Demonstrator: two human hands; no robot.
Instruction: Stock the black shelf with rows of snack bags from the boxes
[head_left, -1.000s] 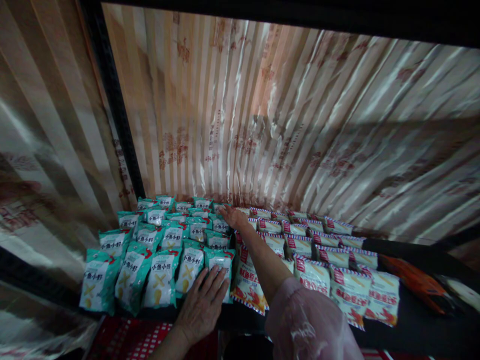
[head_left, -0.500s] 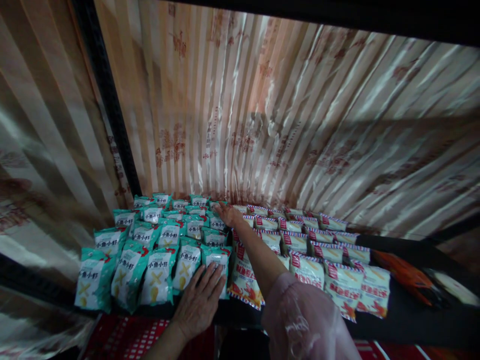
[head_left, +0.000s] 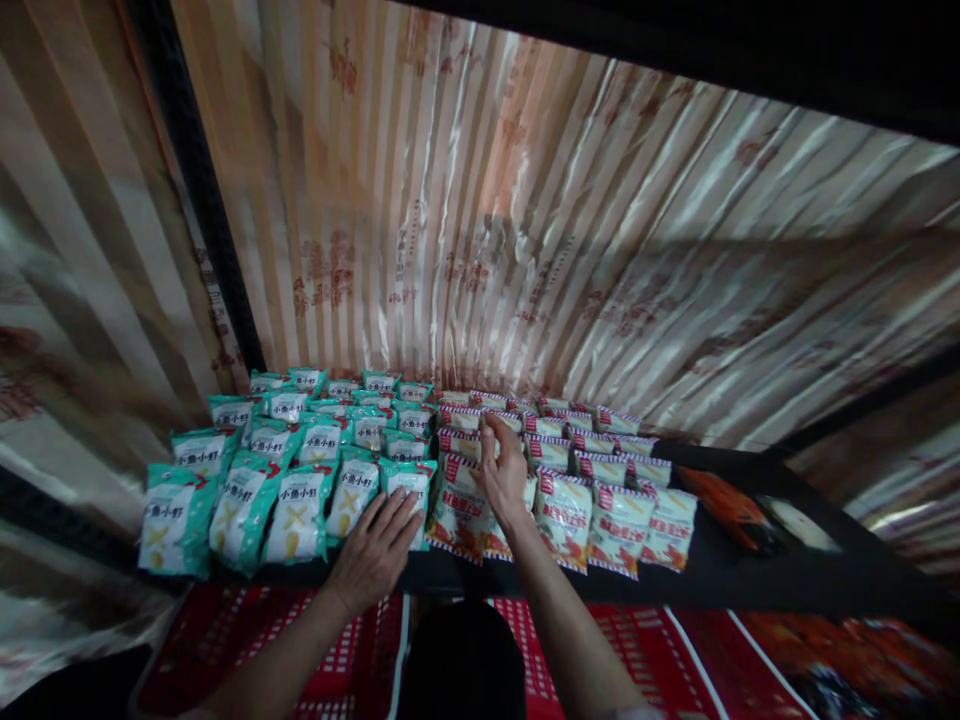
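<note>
From my head camera, I judge the step in hand to be straightening the packed rows: my left hand at the front row, my right hand reaching over the bags beside it. As I see it, the next move calls for a light touch — the bags stand close together, and a push on one could tip its neighbour.

My left hand is spread, fingers a little apart and laid against the lower front of the teal bag at the right end of the front row; it grips nothing. My right hand is bent over the block of striped-edged bags, thumb and fingers curled forward; I cannot tell whether the fingertips pinch a bag, brush one or hang just above.

Both kinds of bag are on the dark shelf, the teal block to the left and the striped-edged block just right of it. Farther right lie an orange packet and a pale packet. Red baskets sit below the front edge — nearer to me.
</note>
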